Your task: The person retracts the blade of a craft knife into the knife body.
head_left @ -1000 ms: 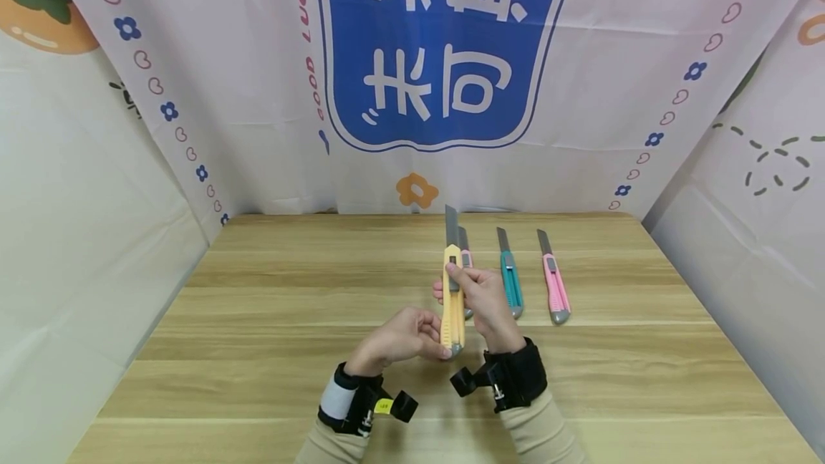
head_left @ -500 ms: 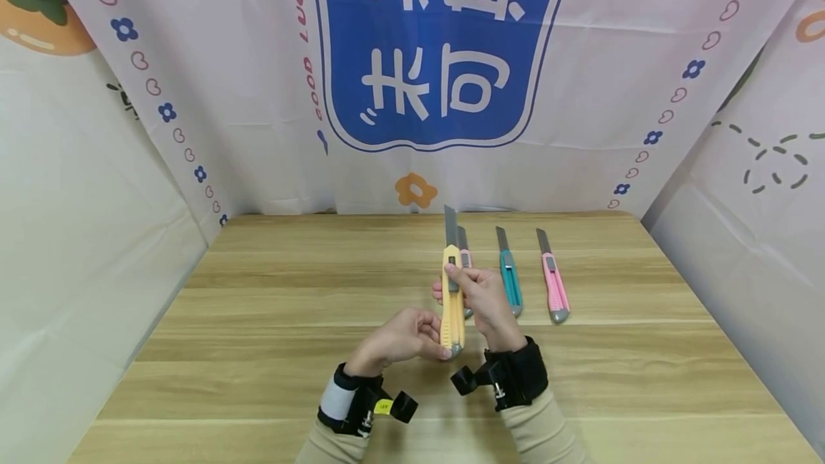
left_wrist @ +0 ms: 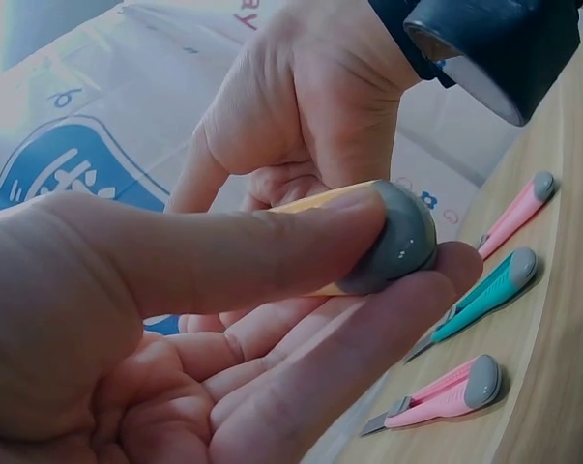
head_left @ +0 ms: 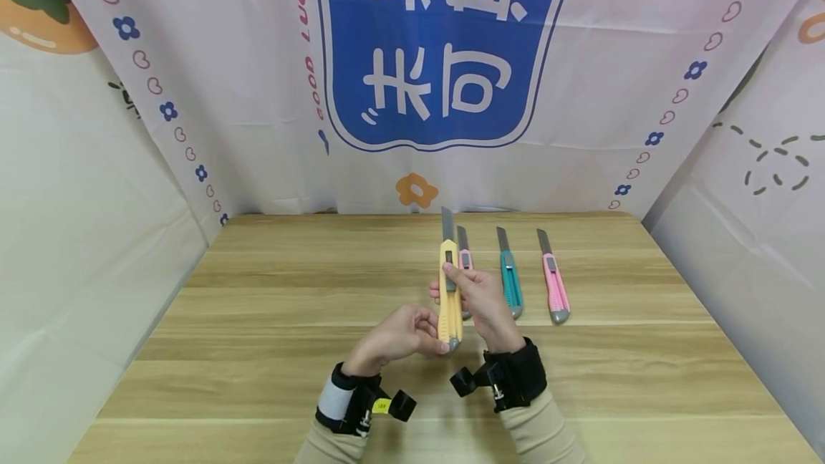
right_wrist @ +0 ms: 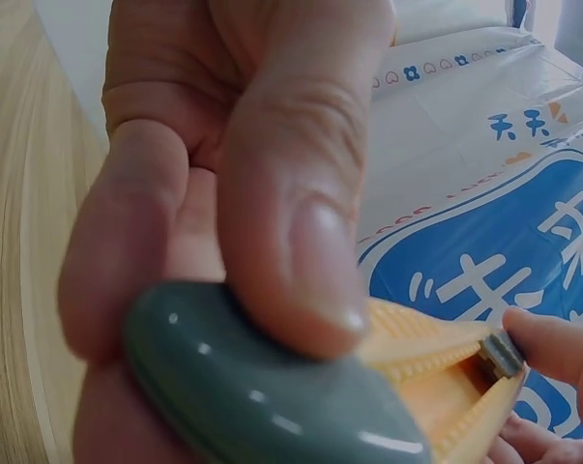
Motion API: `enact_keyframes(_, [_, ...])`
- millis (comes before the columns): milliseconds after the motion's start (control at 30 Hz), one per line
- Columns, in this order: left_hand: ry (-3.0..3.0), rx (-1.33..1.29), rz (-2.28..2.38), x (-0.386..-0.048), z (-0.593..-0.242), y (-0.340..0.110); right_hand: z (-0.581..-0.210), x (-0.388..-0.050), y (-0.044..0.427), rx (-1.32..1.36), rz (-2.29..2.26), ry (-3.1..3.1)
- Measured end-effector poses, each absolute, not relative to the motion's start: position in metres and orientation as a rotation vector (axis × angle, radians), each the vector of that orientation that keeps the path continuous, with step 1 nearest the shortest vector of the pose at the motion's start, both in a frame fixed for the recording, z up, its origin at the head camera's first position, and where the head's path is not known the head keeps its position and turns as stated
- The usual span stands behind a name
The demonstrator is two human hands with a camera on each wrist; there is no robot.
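Note:
A yellow utility knife (head_left: pixel 443 313), its grey blade (head_left: pixel 447 224) extended, is held between both hands with the blade pointing away from the body. My left hand (head_left: pixel 402 339) pinches its grey end cap (left_wrist: pixel 404 242) between thumb and fingers. Higher on the handle, my right hand (head_left: pixel 483 299) grips the knife, thumb against the grey slider (right_wrist: pixel 502 356); its fingers are partly hidden behind the handle. Behind the right hand, a pink utility knife (head_left: pixel 465 258) lies partly covered. A teal utility knife (head_left: pixel 509 278) and another pink utility knife (head_left: pixel 556 288) lie to the right, blades out.
The wooden table (head_left: pixel 258 292) ends at a white printed cloth (head_left: pixel 277 177) hung along its back. More white cloth (head_left: pixel 77 235) stands at both sides. Black camera straps (head_left: pixel 518 378) circle both wrists.
Both hands and the yellow utility knife have shifted very slightly left, and the knife's end cap sits a little higher in the head view. The three knives on the table have not moved.

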State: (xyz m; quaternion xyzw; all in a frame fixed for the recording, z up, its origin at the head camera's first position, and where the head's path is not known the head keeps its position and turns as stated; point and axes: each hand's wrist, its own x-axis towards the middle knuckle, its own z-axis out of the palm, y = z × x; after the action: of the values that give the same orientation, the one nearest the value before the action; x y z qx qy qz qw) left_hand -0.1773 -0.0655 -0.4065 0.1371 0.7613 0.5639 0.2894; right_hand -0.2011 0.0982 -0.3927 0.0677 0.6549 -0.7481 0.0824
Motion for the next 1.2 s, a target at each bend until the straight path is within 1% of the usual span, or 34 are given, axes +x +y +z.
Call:
enact_keyframes(167, [2.030,0.369,1.509,-0.1777,-0.4063,-0.0651,-0.3915,-0.2006,0.0966,0.236,-2.225,1.952])
enact_keyframes(767, [2.024,0.368,1.494,-0.1777,-0.4058,-0.0647,-0.3943,-0.2016,0.0978,0.142,-2.253,1.954])
enact_keyframes(1200, [2.005,0.381,1.498,-0.1764,-0.4044,-0.0645,-0.3924,-0.2011,0.0990,0.163,-2.216,1.975])
